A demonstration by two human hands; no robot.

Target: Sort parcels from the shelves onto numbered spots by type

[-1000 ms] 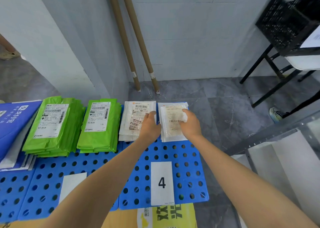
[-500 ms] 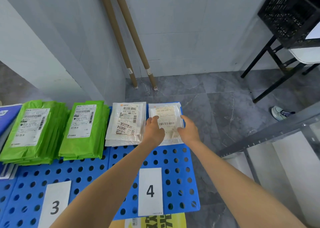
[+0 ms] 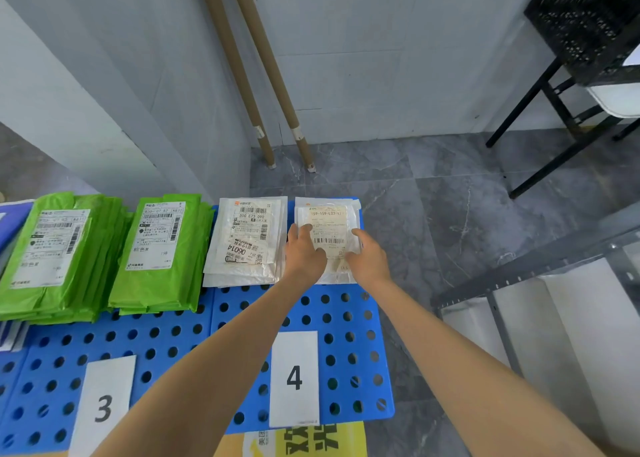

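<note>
Both hands are down on the top white parcel (image 3: 329, 226), at the far right end of the blue perforated board (image 3: 346, 318), straight behind card 4 (image 3: 294, 377). So it's on the spot for white mailers, label up. Left hand (image 3: 304, 254) lies flat on its left edge, fingers straight, pressing down. Right hand (image 3: 369, 260) is on its right edge with one finger stretched along the side; can't tell if the others curl under the edge or just rest. Hands are apart, one per side, parcel between them. My read: I'm squaring it onto the pile underneath so the edges line up and it doesn't slide off the board's right rim, which it sits close to. These look like thin, slick plastic bags that would skid on each other, hence flat pressure from both sides rather than a pinch. Second white stack (image 3: 247, 238) sits just beside it on the left, same type, also behind 4, label up; probably two piles because one would get too tall and topple. Green stacks (image 3: 162, 248) further left sit side by side behind card 3 (image 3: 104, 408), kept separate by type. Placement looks basically done, only the release left; then I'd guess it's over to the metal shelf (image 3: 519, 283) on my right for another. Cardboard tubes (image 3: 242, 58) lean on the wall behind, not involved.
</note>
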